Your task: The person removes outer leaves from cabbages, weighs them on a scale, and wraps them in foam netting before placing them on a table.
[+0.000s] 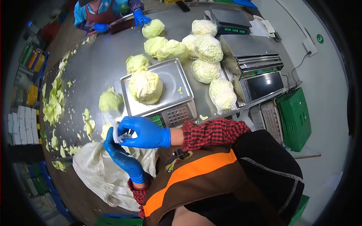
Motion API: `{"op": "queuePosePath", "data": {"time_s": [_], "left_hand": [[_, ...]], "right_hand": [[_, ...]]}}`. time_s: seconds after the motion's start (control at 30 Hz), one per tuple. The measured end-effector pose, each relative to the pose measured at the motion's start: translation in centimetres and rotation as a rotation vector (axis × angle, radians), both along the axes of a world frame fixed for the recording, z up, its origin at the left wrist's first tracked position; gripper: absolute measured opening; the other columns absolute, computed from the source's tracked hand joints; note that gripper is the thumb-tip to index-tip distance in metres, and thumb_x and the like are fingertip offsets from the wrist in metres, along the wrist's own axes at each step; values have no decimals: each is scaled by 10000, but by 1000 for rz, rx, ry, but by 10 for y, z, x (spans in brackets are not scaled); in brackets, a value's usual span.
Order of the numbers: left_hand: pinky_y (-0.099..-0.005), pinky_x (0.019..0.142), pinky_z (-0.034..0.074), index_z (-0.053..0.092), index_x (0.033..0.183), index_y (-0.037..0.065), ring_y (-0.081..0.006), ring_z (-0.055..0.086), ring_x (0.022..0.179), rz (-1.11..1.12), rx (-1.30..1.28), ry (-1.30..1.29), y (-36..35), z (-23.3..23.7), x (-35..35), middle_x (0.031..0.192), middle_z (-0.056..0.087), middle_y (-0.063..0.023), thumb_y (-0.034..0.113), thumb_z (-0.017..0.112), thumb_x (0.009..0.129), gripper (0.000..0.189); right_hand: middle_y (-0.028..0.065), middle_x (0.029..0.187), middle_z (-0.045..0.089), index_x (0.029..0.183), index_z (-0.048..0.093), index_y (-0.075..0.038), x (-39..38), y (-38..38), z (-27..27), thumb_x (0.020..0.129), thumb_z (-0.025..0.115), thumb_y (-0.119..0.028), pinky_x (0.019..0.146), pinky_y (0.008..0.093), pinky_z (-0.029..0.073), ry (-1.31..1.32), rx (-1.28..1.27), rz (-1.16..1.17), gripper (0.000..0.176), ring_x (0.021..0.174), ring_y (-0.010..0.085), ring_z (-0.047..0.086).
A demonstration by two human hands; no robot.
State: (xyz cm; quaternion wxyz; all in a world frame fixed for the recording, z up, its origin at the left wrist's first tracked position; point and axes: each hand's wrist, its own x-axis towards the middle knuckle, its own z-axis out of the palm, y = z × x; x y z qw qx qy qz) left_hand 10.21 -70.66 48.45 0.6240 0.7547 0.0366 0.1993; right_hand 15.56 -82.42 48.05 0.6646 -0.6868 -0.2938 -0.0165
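Observation:
Both of my blue-gloved hands are together just in front of the digital scale (177, 115). My right hand (145, 132) pinches a small piece of white netting (116, 135) between thumb and fingers. On its other side, my left hand (122, 156) has its fingers curled around the same netting. A trimmed cabbage (146, 86) rests on the scale's metal tray (175, 77). Beside the tray on the left sits a paler green cabbage (110, 101). Beneath my hands lies a large white sack (102, 173).
Several net-covered cabbages (206, 71) sit beside a wrapping machine (252, 67). More bare cabbages (166, 49) lie behind the scale. Leaf scraps (54, 103) litter the table's left side. Across the table, a co-worker's gloved hand (141, 17) touches a cabbage (153, 28).

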Motion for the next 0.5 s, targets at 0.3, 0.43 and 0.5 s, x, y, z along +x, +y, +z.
{"op": "queuePosePath", "data": {"time_s": [0.3,0.43,0.5], "left_hand": [[-335,951,375,443,1224,-7,-201,492,1069,28,-128,-34,-15,16,7,1173,499,-114,164,586,867,421],[-322,935,390,440,1231,-7,-183,507,1042,-74,-359,91,-6,23,11,1167,513,-106,58,615,820,451],[-330,929,398,433,1240,-11,-174,505,1046,-110,-390,116,14,13,8,1148,527,-95,38,610,814,463]], "right_hand": [[81,952,644,997,651,-15,8,-6,-14,876,586,-156,813,267,461,375,267,226,197,883,152,599],[86,1023,628,1013,644,-6,10,-17,-2,877,532,-91,842,263,453,314,300,239,196,930,145,583],[81,1019,620,1007,643,-6,9,-18,4,878,498,-80,840,258,448,392,369,255,208,914,144,582]]}}
